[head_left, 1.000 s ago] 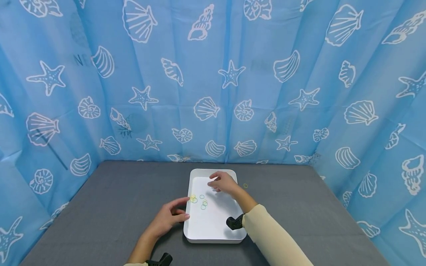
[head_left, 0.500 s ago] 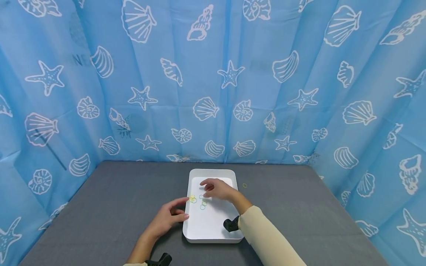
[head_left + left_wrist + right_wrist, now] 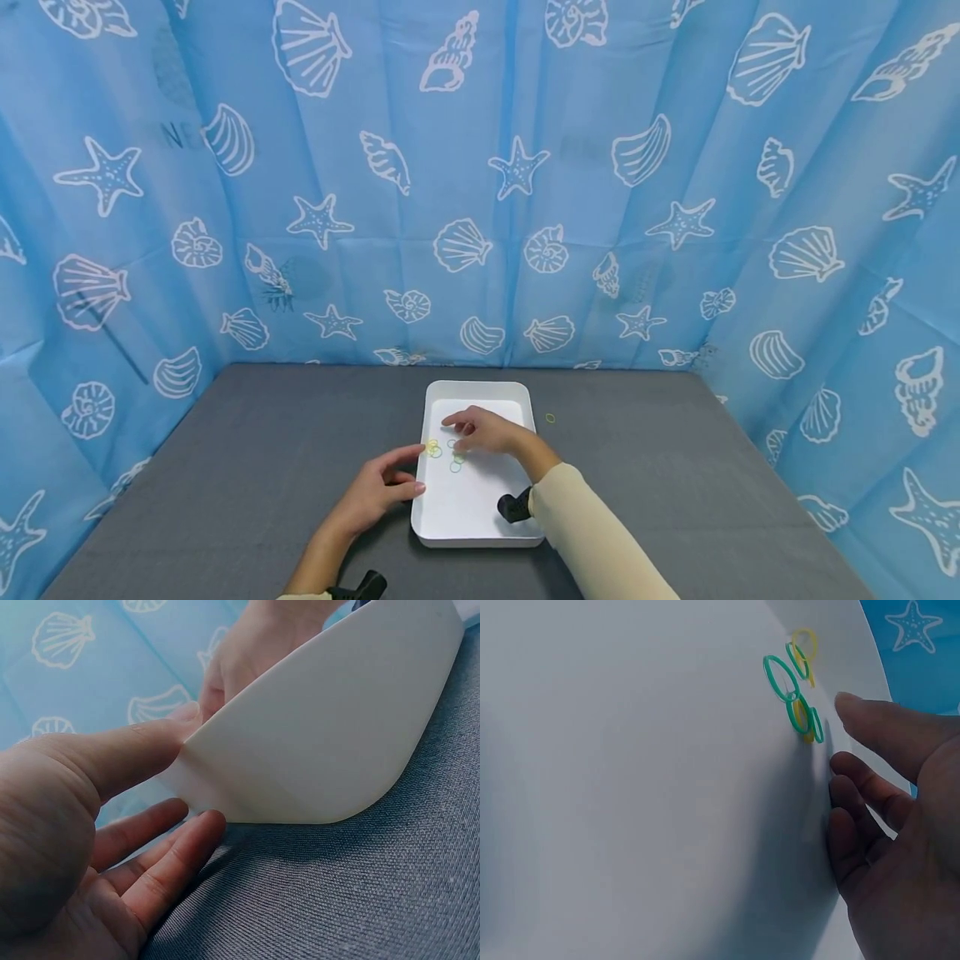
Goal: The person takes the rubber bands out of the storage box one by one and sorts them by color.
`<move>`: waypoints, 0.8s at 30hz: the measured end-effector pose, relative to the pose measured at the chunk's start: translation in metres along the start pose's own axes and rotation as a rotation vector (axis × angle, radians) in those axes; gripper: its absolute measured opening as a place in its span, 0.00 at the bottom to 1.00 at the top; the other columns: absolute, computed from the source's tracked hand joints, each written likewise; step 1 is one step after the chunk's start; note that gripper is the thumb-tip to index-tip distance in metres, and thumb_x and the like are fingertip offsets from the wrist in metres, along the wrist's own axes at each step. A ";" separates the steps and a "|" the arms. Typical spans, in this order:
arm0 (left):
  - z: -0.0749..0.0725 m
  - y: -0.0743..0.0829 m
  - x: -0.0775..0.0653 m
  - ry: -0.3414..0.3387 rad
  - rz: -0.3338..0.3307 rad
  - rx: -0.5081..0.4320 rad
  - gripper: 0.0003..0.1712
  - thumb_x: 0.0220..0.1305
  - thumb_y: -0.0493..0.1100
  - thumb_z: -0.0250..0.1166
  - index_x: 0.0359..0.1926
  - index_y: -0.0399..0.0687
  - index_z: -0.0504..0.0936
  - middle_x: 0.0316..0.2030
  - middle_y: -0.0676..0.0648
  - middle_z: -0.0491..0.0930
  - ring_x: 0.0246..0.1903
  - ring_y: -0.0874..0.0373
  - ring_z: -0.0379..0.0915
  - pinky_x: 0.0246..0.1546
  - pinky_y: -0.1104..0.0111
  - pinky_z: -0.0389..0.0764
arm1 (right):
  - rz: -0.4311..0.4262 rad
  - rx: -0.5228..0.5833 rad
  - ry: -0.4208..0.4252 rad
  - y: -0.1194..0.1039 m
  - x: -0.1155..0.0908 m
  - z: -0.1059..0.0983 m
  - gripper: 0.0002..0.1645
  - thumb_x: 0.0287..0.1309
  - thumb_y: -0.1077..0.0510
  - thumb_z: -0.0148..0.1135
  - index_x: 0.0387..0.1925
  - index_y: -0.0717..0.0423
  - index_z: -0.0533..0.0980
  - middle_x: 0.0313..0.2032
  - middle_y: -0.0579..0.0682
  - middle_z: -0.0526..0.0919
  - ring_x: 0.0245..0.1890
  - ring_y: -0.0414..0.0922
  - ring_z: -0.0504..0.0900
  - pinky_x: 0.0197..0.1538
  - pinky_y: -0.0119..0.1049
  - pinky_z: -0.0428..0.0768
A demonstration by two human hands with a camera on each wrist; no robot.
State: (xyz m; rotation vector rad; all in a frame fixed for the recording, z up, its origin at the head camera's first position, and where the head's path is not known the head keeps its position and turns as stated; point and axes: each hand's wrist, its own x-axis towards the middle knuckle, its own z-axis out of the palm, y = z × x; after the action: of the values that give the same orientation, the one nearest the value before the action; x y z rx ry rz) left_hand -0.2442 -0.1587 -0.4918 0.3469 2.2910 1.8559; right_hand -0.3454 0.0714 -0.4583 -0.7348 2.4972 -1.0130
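A white rectangular tray [image 3: 480, 512] lies on the grey cloth. Thin green bands [image 3: 789, 696] and yellow bands [image 3: 815, 646], like small rubber bands, lie loosely inside its left half, some overlapping. My left hand [image 3: 372, 496] rests at the tray's left side. In the left wrist view its thumb meets the rim, while other fingers lie along the outer wall. My right hand [image 3: 486, 431] hovers low inside the tray, thumb and index finger spread apart with nothing between them. Its thumb is close to the bands and partly covers them in the head view.
One yellowish band [image 3: 550, 417] lies on the grey tabletop [image 3: 637, 467], just right of the tray. A blue curtain [image 3: 480, 283] with white shells and starfish hangs behind and along both sides. Dark wrist cameras [image 3: 514, 507] sit below the hands.
My right hand has moved left and slightly toward me, from the tray's far right part to beside the bands. My left hand has stayed at the tray's side.
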 end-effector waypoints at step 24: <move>0.002 0.003 -0.001 0.019 -0.004 -0.013 0.33 0.60 0.38 0.70 0.66 0.39 0.71 0.61 0.33 0.70 0.40 0.52 0.76 0.39 0.65 0.78 | 0.023 -0.053 0.109 -0.002 0.011 0.012 0.07 0.59 0.62 0.66 0.40 0.55 0.82 0.29 0.45 0.75 0.33 0.42 0.71 0.40 0.36 0.69</move>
State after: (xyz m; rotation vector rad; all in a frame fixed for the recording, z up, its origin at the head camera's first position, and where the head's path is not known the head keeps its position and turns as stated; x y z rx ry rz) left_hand -0.2422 -0.1569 -0.4895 0.3240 2.2894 1.8794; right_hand -0.3477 0.0577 -0.4663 -0.6813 2.6292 -1.0073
